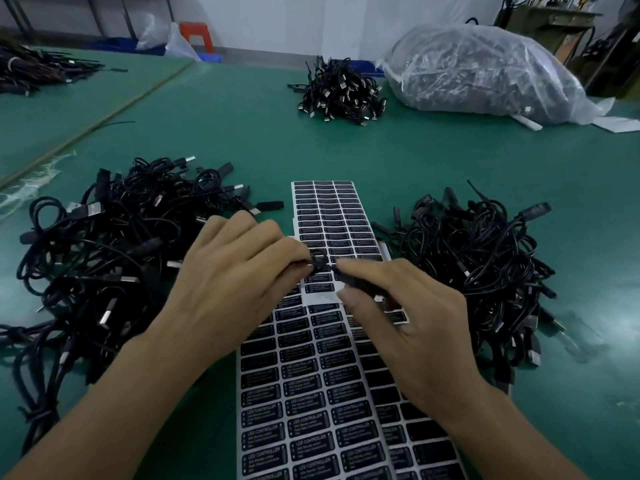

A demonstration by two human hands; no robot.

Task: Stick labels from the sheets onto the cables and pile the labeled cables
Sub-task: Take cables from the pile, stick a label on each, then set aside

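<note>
Sheets of black LED CONTROLLER labels (pixel 332 386) lie down the middle of the green table (pixel 242 133). Above them both hands hold one black cable (pixel 320 263). My left hand (pixel 239 282) pinches the cable's coiled part at its fingertips. My right hand (pixel 405 320) grips the cable's dark controller end between thumb and fingers; whether a label is on it is hidden. A large pile of black USB cables (pixel 104 258) lies to the left of the sheets. Another pile of cables (pixel 478 271) lies to the right.
A smaller heap of cables (pixel 341 90) sits at the far middle of the table. A big clear plastic bag (pixel 485 71) full of cables lies at the far right. More cables (pixel 38 69) lie at the far left. An orange stool (pixel 197 34) stands beyond the table.
</note>
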